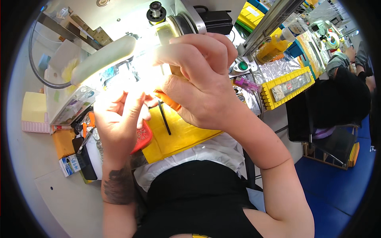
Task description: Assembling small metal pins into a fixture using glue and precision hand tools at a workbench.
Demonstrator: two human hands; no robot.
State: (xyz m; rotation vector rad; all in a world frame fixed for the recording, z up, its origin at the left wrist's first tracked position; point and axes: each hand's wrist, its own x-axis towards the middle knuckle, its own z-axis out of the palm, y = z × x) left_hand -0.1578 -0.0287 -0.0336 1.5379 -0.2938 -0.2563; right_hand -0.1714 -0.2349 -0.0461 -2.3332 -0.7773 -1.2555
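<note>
Both my hands are raised close together under a bright white glare that washes out the fingertips. My left hand (119, 119) is closed, thumb against curled fingers; whatever it pinches is lost in the light. Higher up, my right hand (198, 75) is bent over with thumb and fingers drawn together, and its grip is also washed out. An orange piece (168, 100) shows under the right thumb; whether it is held or worn on a finger I cannot tell. Below the hands are a thin black rod (164, 119), a yellow tray (178, 139) and a red dish (145, 137) with small bits.
A glowing lamp head (105, 59) on a flexible metal neck (33, 63) stands left of the hands. Behind is a machine with a black knob (155, 14). A yellow-edged box (287, 87) and a purple lighter-like item (248, 84) lie right. Another person (329, 103) sits far right.
</note>
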